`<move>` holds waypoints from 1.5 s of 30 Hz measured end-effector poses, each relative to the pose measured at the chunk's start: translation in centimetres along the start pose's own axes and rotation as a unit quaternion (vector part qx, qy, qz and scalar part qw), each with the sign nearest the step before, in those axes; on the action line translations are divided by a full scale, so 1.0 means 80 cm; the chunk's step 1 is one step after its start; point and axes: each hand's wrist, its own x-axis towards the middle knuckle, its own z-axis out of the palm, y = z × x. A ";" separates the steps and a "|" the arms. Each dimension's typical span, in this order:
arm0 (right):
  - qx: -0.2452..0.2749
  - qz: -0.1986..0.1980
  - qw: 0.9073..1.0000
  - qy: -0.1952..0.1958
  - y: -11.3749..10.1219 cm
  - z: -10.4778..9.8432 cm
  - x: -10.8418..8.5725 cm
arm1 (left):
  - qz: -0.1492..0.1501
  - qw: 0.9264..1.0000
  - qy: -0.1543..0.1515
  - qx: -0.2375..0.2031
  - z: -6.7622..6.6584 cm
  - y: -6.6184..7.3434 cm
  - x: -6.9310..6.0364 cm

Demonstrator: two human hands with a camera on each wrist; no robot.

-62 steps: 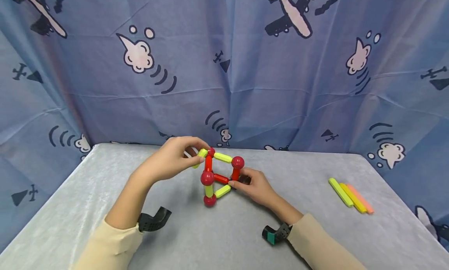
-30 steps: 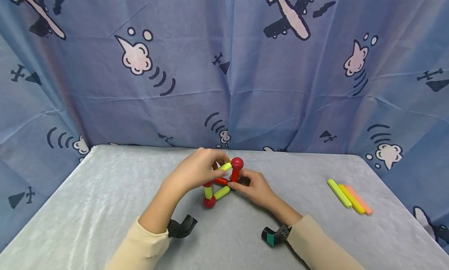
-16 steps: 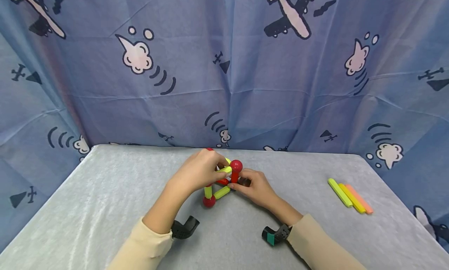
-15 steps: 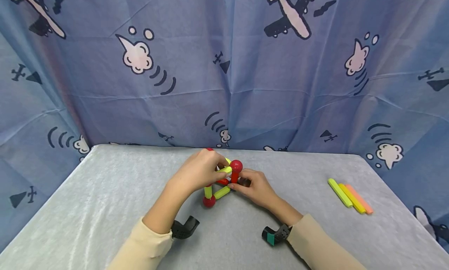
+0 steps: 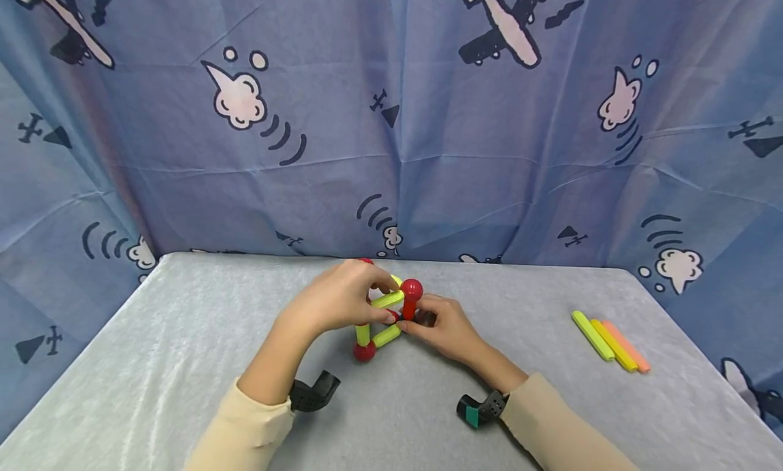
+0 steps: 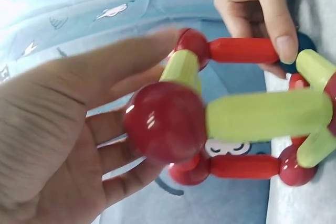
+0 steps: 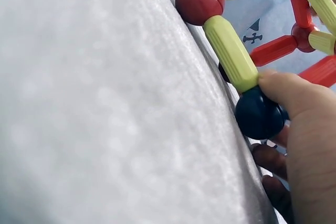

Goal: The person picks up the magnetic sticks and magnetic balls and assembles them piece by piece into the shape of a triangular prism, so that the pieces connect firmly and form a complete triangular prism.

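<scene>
A cube-like frame of red balls, red rods and yellow-green rods stands on the table; a red ball [image 5: 412, 289] tops its right side. My left hand [image 5: 336, 298] is at its upper left, thumb and fingers spread apart beside a yellow-green rod [image 5: 388, 300]. In the left wrist view, a blurred digit reaches an upper red ball [image 6: 191, 48], while other fingers pass behind the nearest red ball [image 6: 165, 121]. Down at the base, my right hand [image 5: 449, 328] pinches a dark blue ball [image 7: 257, 116], its thumb also against the yellow-green rod [image 7: 231, 53] joined there.
Three loose rods lie side by side on the table's right: yellow-green [image 5: 592, 335], yellow [image 5: 614, 345] and orange [image 5: 630, 349]. A blue patterned curtain [image 5: 391, 151] hangs behind the pale cloth-covered table [image 5: 520, 301].
My left hand brought a yellow-green rod rightward to the frame's top. Since half a second ago, its thumb has come off that rod and lowered; the rod stays up. The right hand keeps still.
</scene>
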 end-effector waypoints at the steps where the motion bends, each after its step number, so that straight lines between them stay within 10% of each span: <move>1: -0.002 0.009 1.000 0.006 -0.001 -0.001 -0.001 | 0.004 1.000 -0.004 0.005 -0.001 0.000 -0.001; 5: -0.026 0.051 0.998 0.038 -0.003 -0.003 -0.003 | 0.003 0.999 0.002 0.033 -0.001 -0.001 -0.002; 11: -0.058 0.119 0.990 0.049 -0.005 -0.010 -0.001 | -0.082 0.995 0.056 0.026 0.005 -0.004 0.004; 22: -0.080 0.188 0.975 -0.091 -0.020 -0.091 -0.021 | -0.084 0.994 0.028 -0.059 -0.001 -0.022 0.004; 25: -0.158 0.220 0.960 -0.070 -0.017 -0.135 -0.042 | -0.073 0.995 0.023 -0.064 -0.004 -0.024 0.004; 30: -0.286 0.307 0.907 -0.039 -0.003 -0.201 -0.080 | -0.073 0.995 0.010 -0.072 -0.008 -0.026 0.003; 36: -0.313 0.382 0.868 -0.045 0.021 -0.241 -0.109 | -0.063 0.995 -0.006 -0.079 -0.011 -0.032 0.000; 41: -0.316 0.411 0.852 -0.073 0.027 -0.243 -0.108 | -0.063 0.995 -0.011 -0.075 -0.012 -0.034 -0.002; 45: -0.301 0.390 0.865 -0.095 0.028 -0.238 -0.103 | -0.060 0.995 -0.013 -0.076 -0.013 -0.034 -0.003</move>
